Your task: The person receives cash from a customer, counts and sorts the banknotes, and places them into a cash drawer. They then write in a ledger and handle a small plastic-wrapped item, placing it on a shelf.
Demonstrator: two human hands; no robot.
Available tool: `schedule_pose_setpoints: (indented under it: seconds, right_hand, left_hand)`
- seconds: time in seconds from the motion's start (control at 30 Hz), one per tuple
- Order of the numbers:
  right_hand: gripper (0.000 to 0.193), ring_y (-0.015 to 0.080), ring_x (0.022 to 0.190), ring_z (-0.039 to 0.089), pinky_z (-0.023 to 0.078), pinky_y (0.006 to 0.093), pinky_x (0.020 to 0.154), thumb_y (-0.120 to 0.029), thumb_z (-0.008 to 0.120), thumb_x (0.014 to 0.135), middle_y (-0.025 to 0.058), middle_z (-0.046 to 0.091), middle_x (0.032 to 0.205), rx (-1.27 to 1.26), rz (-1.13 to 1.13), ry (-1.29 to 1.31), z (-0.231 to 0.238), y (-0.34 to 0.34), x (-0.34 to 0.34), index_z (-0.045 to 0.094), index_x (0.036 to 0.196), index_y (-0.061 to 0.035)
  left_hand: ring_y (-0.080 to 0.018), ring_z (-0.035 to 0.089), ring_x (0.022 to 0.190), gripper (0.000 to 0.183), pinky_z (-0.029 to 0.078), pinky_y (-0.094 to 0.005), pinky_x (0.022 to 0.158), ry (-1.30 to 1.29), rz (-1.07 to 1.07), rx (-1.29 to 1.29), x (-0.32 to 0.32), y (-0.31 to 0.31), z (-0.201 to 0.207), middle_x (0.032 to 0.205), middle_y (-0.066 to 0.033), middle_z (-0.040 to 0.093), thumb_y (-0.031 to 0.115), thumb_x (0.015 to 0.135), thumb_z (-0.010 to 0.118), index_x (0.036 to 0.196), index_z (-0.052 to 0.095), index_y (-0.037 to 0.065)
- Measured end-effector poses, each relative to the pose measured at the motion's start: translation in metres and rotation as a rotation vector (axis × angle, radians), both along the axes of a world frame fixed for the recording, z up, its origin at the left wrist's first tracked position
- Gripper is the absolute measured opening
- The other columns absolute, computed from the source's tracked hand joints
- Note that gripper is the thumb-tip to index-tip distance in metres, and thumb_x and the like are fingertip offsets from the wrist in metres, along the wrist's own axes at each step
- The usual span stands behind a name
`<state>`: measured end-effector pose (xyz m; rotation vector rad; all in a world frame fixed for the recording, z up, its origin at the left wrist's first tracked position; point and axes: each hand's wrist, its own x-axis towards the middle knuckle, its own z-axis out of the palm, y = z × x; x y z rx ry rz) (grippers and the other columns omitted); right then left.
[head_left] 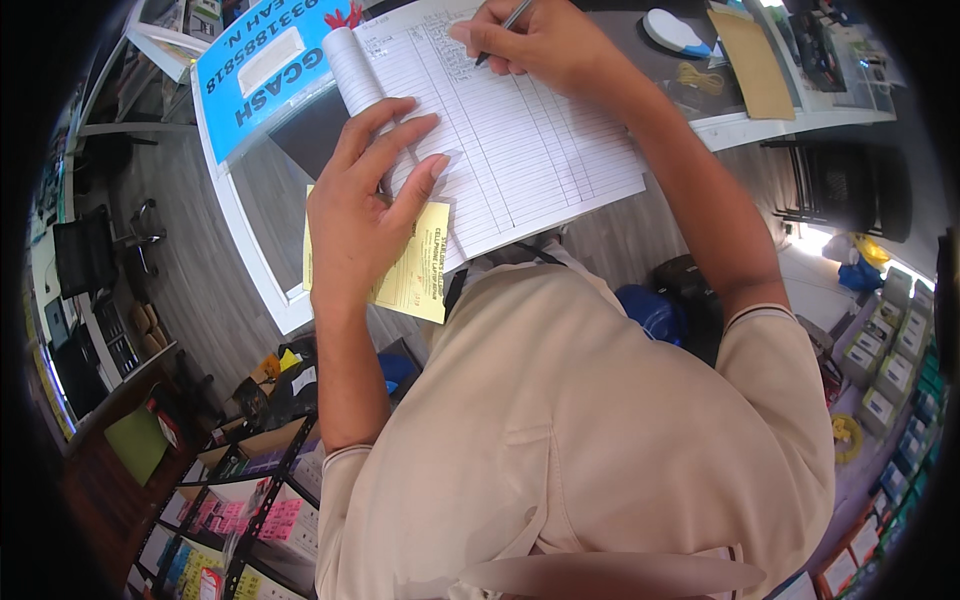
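The person wears a plain beige shirt (650, 420), which from where I'm standing looks soft and a little creased, with a stitched placket (547, 470) and a small button (531, 514) down the front. Thin dark and pale stripes edge the short sleeves (780, 370); left hand (362, 195) and right hand (550, 45) are bare.

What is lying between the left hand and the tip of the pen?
Only the ruled notebook page lies between the left hand and the tip of the pen; the head view shows this.
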<state>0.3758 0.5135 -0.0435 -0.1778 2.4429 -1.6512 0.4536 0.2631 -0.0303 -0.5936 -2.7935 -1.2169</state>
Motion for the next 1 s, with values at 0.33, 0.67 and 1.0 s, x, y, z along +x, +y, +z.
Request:
schedule_pose_setpoints:
  seconds: [0.33,0.67,1.0]
  right_hand:
    - [0.04,0.0116,0.063,0.062,0.044,0.0283,0.059,-0.049,0.07,0.096,0.0022,0.069,0.069,0.095,-0.074,0.285,-0.016,0.0,0.01,0.079,0.094,-0.0104]
    - [0.033,0.0065,0.07,0.057,0.043,0.025,0.063,-0.039,0.076,0.095,-0.0002,0.067,0.074,0.033,-0.026,0.162,-0.008,-0.002,0.01,0.078,0.095,-0.0061]
    - [0.034,0.008,0.067,0.056,0.043,0.026,0.062,-0.037,0.073,0.096,0.0005,0.065,0.07,0.107,-0.004,0.212,-0.01,-0.003,0.009,0.077,0.09,-0.0039]
  left_hand:
    - [-0.0206,0.073,0.104,0.033,0.06,-0.0318,0.079,-0.026,-0.008,0.012,0.001,-0.001,0.005,0.135,0.0006,0.067,0.026,0.088,0.08,0.121,0.077,0.019]
    - [-0.0236,0.073,0.105,0.034,0.06,-0.0336,0.082,-0.006,-0.025,0.013,-0.001,-0.002,0.006,0.133,-0.0026,0.067,0.025,0.088,0.079,0.121,0.077,0.017]
    - [-0.0228,0.073,0.103,0.033,0.06,-0.033,0.08,0.014,-0.04,0.028,-0.001,-0.002,0.005,0.134,-0.0021,0.067,0.025,0.089,0.078,0.121,0.076,0.015]
